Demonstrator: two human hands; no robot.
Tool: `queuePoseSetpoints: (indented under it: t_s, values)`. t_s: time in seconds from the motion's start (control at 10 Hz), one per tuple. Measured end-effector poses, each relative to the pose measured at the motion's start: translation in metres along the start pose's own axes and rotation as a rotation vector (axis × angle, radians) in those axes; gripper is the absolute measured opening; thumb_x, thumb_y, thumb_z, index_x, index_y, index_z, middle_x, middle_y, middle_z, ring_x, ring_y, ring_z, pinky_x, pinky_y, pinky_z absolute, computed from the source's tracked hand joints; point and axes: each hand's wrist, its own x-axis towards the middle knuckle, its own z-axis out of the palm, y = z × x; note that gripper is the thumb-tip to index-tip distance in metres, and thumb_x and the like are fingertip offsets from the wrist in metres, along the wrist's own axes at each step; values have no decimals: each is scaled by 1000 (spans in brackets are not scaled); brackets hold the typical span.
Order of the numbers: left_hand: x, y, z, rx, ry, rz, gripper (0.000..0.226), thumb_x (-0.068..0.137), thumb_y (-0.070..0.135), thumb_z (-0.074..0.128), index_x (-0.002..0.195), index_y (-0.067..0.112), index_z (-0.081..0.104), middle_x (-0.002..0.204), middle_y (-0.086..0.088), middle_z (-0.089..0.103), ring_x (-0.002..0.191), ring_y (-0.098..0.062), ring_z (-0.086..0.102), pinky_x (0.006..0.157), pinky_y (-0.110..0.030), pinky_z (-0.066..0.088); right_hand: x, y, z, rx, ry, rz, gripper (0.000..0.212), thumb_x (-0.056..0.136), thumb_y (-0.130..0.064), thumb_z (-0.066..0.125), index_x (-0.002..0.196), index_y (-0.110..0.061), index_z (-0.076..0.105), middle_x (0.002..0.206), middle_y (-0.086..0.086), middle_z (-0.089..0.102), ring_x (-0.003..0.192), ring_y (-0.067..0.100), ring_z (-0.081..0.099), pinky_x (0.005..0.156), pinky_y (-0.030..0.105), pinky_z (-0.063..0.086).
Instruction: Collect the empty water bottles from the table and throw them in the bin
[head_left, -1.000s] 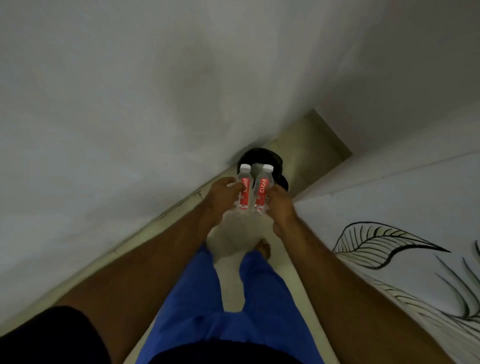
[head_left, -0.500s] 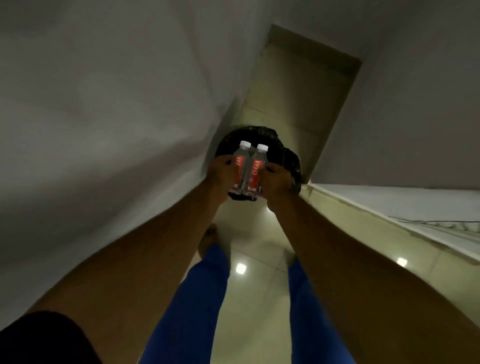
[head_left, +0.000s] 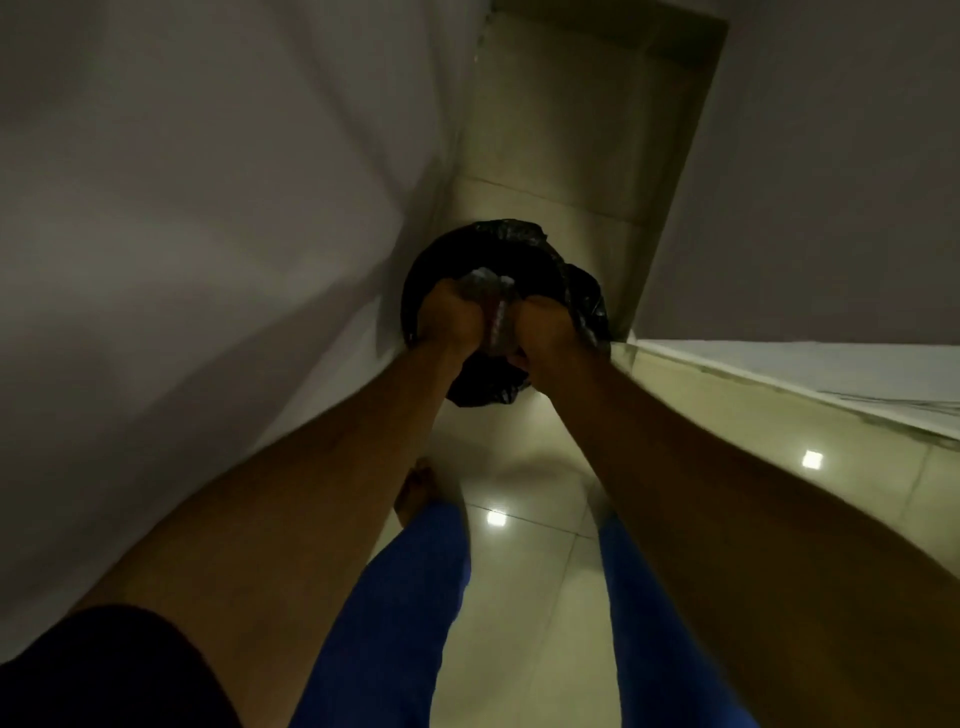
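Note:
A round bin with a black plastic liner (head_left: 582, 291) stands on the tiled floor against the wall. Both of my hands are side by side over its mouth. My left hand (head_left: 451, 317) is closed around a clear water bottle (head_left: 480, 283), tipped forward into the opening. My right hand (head_left: 545, 325) grips a second bottle (head_left: 501, 317), blurred, with a trace of its red label showing. The bottles touch each other between my hands, and most of each is hidden by my fingers.
A pale wall (head_left: 208, 208) runs close along the left. A second wall (head_left: 831, 182) closes the right side, with a white ledge (head_left: 805, 374) below it. The glossy tiled floor (head_left: 519, 545) lies between my blue-trousered legs.
I have stepped closer to the bin. Both hands have lowered and tipped the upright bottles forward into the bin's mouth.

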Motion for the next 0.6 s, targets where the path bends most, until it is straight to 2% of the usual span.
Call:
queuePoseSetpoints:
  t_s: [0.1, 0.2, 0.3, 0.4, 0.5, 0.6]
  values:
    - [-51, 14, -17, -14, -8, 68, 35, 97, 8, 52, 131, 5, 58, 129, -16, 64, 120, -33, 60, 97, -36, 47, -55, -8, -11, 65, -8, 1, 11, 98, -10, 54, 94, -18, 60, 83, -3, 56, 70, 12, 55, 76, 37, 53]
    - [-73, 16, -27, -68, -136, 63, 43, 96, 18, 50, 134, 0, 56, 120, -15, 65, 106, -28, 62, 92, -34, 48, -112, -22, -26, 111, 28, -48, 18, 98, -10, 52, 85, -23, 55, 86, 0, 57, 71, 14, 56, 64, 30, 52]
    - [-123, 18, -28, -159, -169, 166, 47, 89, 18, 51, 131, -2, 59, 120, -17, 66, 112, -33, 63, 90, -30, 54, -199, -32, -53, 229, 97, -92, 17, 102, -10, 48, 91, -15, 60, 83, 5, 60, 68, 15, 57, 52, 21, 53]
    - [-233, 51, -49, -15, -188, 303, 36, 88, 17, 54, 120, 4, 66, 119, -11, 68, 109, -27, 64, 93, -32, 55, -293, -27, -90, 324, 205, -174, 11, 100, -13, 53, 100, -14, 64, 91, 7, 68, 78, 20, 63, 65, 29, 55]
    - [-351, 78, -58, 126, -264, 409, 29, 93, 16, 59, 120, 9, 65, 111, -8, 69, 100, -23, 67, 94, -40, 55, -384, -12, -137, 412, 255, -241, 11, 100, -17, 55, 105, -15, 65, 89, 3, 69, 84, 21, 66, 74, 35, 54]
    - [-458, 93, -43, 153, -369, 506, 31, 95, 18, 61, 125, 15, 61, 111, -4, 68, 97, -18, 65, 84, -31, 54, -473, 18, -197, 524, 330, -290, 9, 99, -20, 58, 103, -18, 67, 93, 3, 69, 83, 19, 67, 74, 35, 55]
